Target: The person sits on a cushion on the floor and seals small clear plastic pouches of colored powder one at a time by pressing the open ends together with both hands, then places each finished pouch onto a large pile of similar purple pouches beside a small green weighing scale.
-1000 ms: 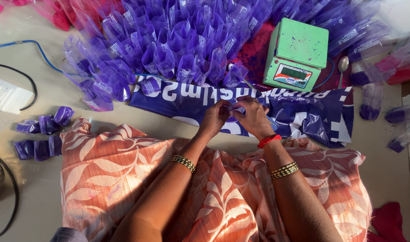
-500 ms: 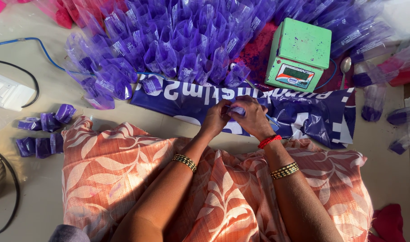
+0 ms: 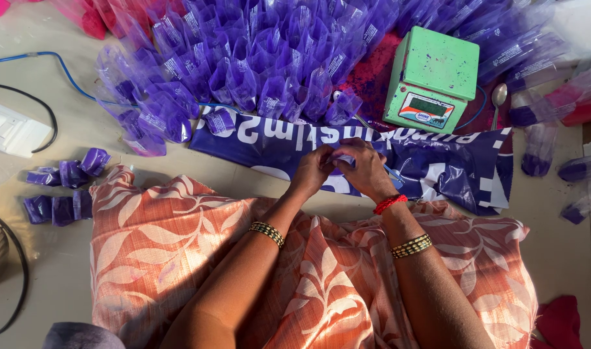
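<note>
Over the last second the hands (image 3: 341, 169) barely shifted, fingers working the small purple packet (image 3: 343, 159) slightly

A pale floor (image 3: 63, 258) carries everything. At the far side lies a heap of purple pouches (image 3: 257, 64), with a green scale (image 3: 431, 81) and a spoon (image 3: 498, 100) to its right and a dark blue printed sheet (image 3: 438, 168) nearer. At left sit a white box (image 3: 11, 129) (cables beside it) and folded purple packets (image 3: 66, 187).

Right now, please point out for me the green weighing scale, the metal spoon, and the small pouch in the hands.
green weighing scale (image 3: 438, 64), head view, on its flat top plate.
metal spoon (image 3: 499, 95), head view, on its bowl.
small pouch (image 3: 343, 158), head view, on the bit showing between both hands' fingertips.
</note>
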